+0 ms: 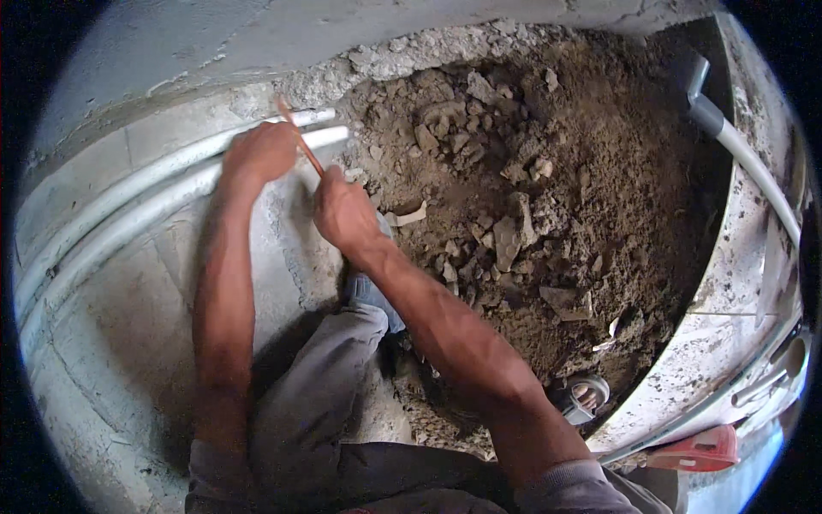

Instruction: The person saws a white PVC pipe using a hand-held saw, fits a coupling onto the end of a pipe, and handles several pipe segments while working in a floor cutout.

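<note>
Two white pipes [175, 182] run side by side along the wall, their cut ends at the edge of the dug soil. My left hand [264, 152] is closed over the pipes near those ends; its fingertips are hidden underneath. A thin reddish-brown strip [308, 154] slants across the pipes, just beside my left hand. My right hand [344, 210] is closed around the strip's lower end. Whether the strip is a blade or a stick is not clear.
Loose soil and rubble [505, 214] fill the dug area at the right. A grey wall [214, 43] borders the far side. A bent pipe with a grey elbow [706, 111] stands by a white panel [685, 368]. A red object [698, 450] lies at lower right.
</note>
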Motion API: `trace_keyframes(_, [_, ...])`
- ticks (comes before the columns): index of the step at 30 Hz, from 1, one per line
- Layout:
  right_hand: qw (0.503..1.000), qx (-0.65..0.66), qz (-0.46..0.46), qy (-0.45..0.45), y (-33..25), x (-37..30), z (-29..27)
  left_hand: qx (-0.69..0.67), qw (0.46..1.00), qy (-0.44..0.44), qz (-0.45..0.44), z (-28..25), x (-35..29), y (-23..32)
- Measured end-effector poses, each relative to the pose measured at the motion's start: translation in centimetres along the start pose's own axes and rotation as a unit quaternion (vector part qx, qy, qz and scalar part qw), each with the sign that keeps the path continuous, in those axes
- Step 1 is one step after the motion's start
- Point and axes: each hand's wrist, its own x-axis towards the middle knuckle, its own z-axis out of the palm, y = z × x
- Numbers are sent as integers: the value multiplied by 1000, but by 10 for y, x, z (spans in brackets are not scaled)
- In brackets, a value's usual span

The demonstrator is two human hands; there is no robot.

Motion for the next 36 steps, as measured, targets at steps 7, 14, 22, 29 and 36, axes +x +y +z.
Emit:
trace_keyframes(7, [995, -5, 29, -94, -18, -24, -10, 25, 999, -30, -18, 10, -7, -2])
trace_keyframes(14, [997, 5, 20, -74, -4, -24, -1, 14, 999, -43, -26, 5, -10, 0])
trace_keyframes(22, [998, -36, 1, -44, 1, -12, -12, 49, 998, -28, -13, 8, 2, -2])
trace_keyframes(29, [997, -43, -2, -60, 7, -4, -15, 27, 995, -90, -32, 4, -2, -7])
trace_keyframes(36, [997, 11, 7, -82, -2, -16, -7, 87, 990, -106, 26, 5, -14, -7])
